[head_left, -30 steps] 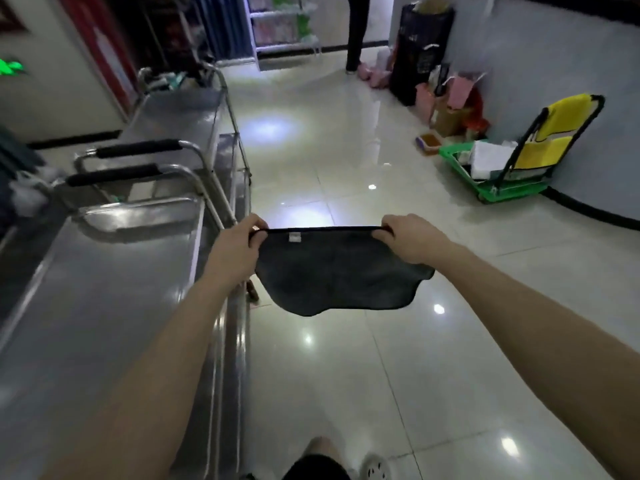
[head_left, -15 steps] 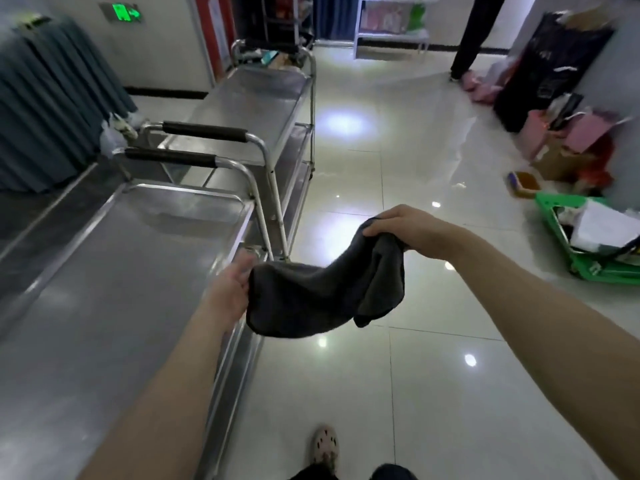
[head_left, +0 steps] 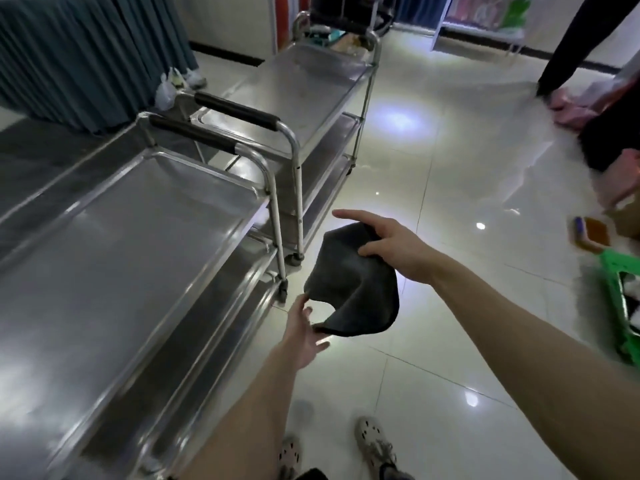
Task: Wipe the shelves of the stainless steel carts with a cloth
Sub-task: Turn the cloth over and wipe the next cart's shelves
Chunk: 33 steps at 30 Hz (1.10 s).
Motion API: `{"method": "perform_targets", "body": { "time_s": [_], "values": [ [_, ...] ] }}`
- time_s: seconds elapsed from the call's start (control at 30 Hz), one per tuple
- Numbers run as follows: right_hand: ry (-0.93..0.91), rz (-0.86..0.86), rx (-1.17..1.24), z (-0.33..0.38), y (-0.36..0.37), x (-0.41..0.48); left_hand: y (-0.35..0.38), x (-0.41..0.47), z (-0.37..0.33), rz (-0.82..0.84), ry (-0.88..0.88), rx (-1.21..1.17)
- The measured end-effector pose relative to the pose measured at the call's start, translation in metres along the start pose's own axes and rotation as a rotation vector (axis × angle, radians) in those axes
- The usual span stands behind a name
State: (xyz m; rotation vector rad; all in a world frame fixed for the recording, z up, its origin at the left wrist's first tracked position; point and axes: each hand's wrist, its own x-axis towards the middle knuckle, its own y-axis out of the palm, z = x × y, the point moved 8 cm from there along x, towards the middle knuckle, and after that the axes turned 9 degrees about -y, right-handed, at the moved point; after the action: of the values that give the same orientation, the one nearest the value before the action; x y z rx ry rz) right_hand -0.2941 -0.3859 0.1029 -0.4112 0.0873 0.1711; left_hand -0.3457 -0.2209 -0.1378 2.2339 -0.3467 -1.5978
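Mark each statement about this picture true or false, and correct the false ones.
1. The right hand holds a dark cloth. True.
2. A far cart stands beyond the near cart. True.
3. The cloth lies flat on the near cart. False: it hangs in the air over the floor, beside that cart.
4. The left hand grips the near cart. False: it is open, just under the cloth.
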Motion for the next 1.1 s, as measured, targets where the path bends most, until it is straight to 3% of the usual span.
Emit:
{"method": "perform_targets", "body": {
  "time_s": [0.2,0.47,0.7,0.77,0.83,0.9,0.97,1.1],
  "values": [
    [-0.026,0.096,-0.150,-0.042,-0.060,0.012,0.020,0.006,-0.023,-0.038,0.332,-0.255],
    [-0.157,0.147,-0.529,-0.093,-0.040,0.052,-0.064,-0.060,-0.034,-0.524,0.677,-0.282],
    [-0.245,0.238,-0.216,-0.078,0.072,0.072,-0.145,-0.136,0.016,-0.461,0.690,-0.493],
    [-0.204,0.242,-0.085,-0.070,0.099,0.074,-0.166,-0.149,0.041,-0.497,0.601,-0.367],
    [-0.208,0.257,-0.079,-0.062,0.128,0.077,-0.197,-0.175,0.066,-0.734,0.564,-0.247],
    [-0.284,0.266,-0.225,-0.054,0.147,0.083,-0.221,-0.201,0.072,-0.907,0.631,-0.150],
    [-0.378,0.316,-0.392,-0.043,0.180,0.083,-0.247,-0.227,0.075,-0.972,0.658,-0.027],
    [-0.417,0.488,-0.501,-0.027,0.247,0.073,-0.291,-0.270,0.080,-1.217,0.512,0.358]
  ]
}}
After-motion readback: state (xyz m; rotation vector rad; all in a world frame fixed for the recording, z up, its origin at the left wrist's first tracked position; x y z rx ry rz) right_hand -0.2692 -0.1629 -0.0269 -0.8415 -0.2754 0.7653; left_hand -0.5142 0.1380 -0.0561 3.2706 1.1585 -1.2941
